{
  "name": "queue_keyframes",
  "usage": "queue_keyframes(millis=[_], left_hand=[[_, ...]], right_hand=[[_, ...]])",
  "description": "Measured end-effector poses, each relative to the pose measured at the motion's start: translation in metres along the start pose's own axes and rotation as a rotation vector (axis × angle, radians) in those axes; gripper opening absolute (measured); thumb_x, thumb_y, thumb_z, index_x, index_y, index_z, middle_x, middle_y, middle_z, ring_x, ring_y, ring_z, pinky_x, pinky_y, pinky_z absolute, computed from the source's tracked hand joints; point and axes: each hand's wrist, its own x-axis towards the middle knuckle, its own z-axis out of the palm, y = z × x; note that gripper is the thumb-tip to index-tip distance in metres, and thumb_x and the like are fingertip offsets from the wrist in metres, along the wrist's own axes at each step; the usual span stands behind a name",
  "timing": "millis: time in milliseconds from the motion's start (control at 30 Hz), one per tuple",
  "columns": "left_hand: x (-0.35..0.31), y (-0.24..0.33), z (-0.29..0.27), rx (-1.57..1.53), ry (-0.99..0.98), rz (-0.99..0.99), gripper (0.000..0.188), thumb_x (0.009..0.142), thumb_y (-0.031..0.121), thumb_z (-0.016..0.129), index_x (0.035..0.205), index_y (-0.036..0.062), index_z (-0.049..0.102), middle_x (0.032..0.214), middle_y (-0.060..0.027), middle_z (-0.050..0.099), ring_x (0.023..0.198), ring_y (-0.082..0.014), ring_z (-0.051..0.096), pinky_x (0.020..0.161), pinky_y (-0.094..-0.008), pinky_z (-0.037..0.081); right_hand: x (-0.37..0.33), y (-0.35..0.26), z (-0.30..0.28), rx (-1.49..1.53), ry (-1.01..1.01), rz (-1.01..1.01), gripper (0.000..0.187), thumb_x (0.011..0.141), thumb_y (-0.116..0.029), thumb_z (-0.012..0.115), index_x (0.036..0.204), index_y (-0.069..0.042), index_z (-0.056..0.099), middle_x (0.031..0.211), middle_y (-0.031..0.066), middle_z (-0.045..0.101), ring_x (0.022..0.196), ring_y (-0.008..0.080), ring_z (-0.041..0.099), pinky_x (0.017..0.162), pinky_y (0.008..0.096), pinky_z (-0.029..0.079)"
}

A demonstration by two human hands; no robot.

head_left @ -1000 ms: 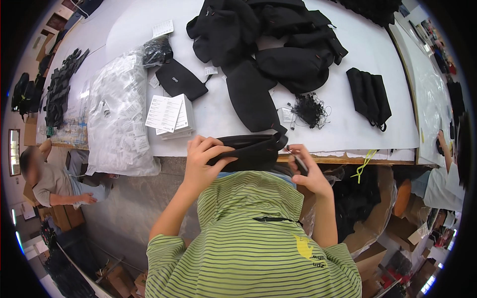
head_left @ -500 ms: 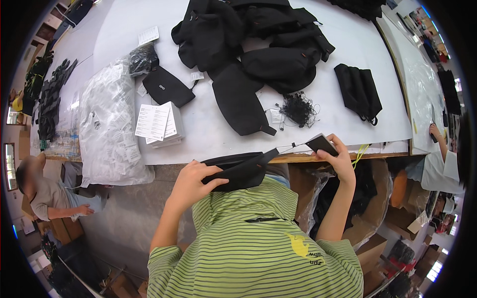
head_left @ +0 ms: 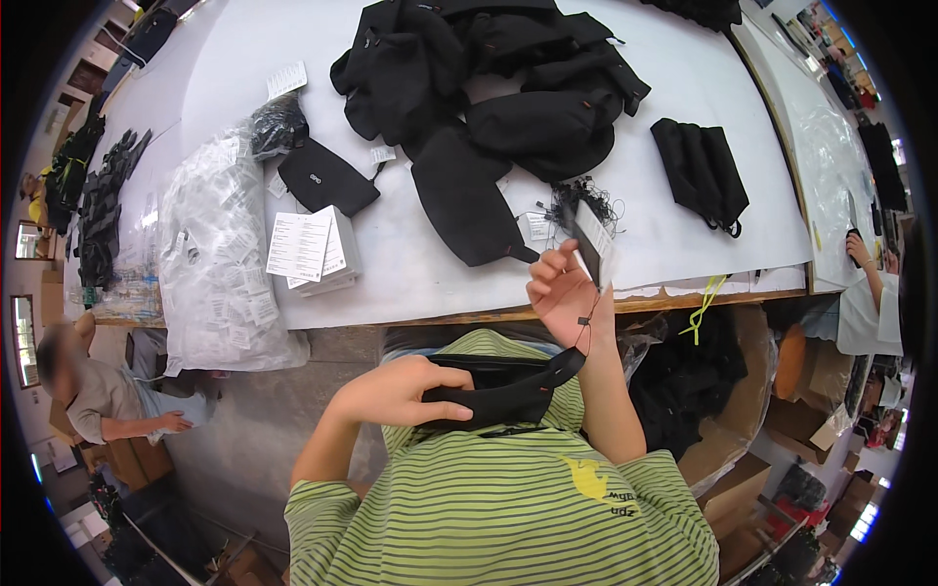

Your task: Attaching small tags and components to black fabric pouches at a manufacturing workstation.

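Note:
My left hand (head_left: 415,391) grips the left end of a small black zippered pouch (head_left: 518,402), held close to my striped shirt with its mouth gaping. From the loop at the pouch's right end a thin black string with a small black bead (head_left: 584,320) runs up to a black and white hang tag (head_left: 587,256). My right hand (head_left: 576,298) is raised at the table edge, palm toward me and fingers curled against the tag. Just beyond it, a tangle of black tag strings (head_left: 576,200) lies on the table, partly hidden by the tag.
More black pouches (head_left: 464,190) are heaped on the white table (head_left: 391,283); one pouch (head_left: 701,171) lies apart at right. Stacked printed cards (head_left: 313,244) and a clear bag of labels (head_left: 215,254) are at left. An open carton (head_left: 728,420) stands below right. Other people work at both sides.
My right hand has moved left and turned palm toward me, bringing the tag over the table by the strings. My left hand and the pouch have come down closer to my body.

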Motion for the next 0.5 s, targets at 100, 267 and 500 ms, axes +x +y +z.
queue_keyframes(millis=[100, 267, 500], left_hand=[[0.001, -0.002, 0.002, -0.005, -0.008, -0.014, 0.033, 0.087, 0.038, 0.063, 0.094, 0.0064, 0.063, 0.061, -0.0099, 0.056, 0.050, -0.0216, 0.051, 0.049, -0.0316, 0.036], [0.002, -0.005, 0.006, -0.012, -0.009, -0.018, 0.034, 0.087, 0.040, 0.064, 0.094, 0.0059, 0.063, 0.061, -0.0104, 0.056, 0.050, -0.0216, 0.050, 0.049, -0.0318, 0.036], [0.004, -0.002, 0.001, 0.006, -0.048, -0.064, 0.030, 0.087, 0.032, 0.066, 0.091, 0.0027, 0.064, 0.072, -0.0088, 0.062, 0.062, -0.0195, 0.058, 0.057, -0.0294, 0.043]], right_hand=[[0.000, 0.005, -0.011, -0.243, -0.226, 0.108, 0.037, 0.098, -0.039, 0.046, 0.097, -0.004, 0.060, 0.058, 0.0013, 0.040, 0.050, 0.0108, 0.033, 0.048, 0.0240, 0.028], [-0.008, 0.003, -0.003, -0.429, -0.225, 0.011, 0.035, 0.101, -0.035, 0.041, 0.098, -0.005, 0.059, 0.047, -0.0014, 0.031, 0.039, 0.0082, 0.024, 0.043, 0.0233, 0.022], [-0.019, 0.009, -0.001, -0.633, -0.029, -0.142, 0.037, 0.102, -0.032, 0.039, 0.107, -0.002, 0.060, 0.051, 0.0002, 0.042, 0.040, 0.0079, 0.030, 0.041, 0.0233, 0.024]])
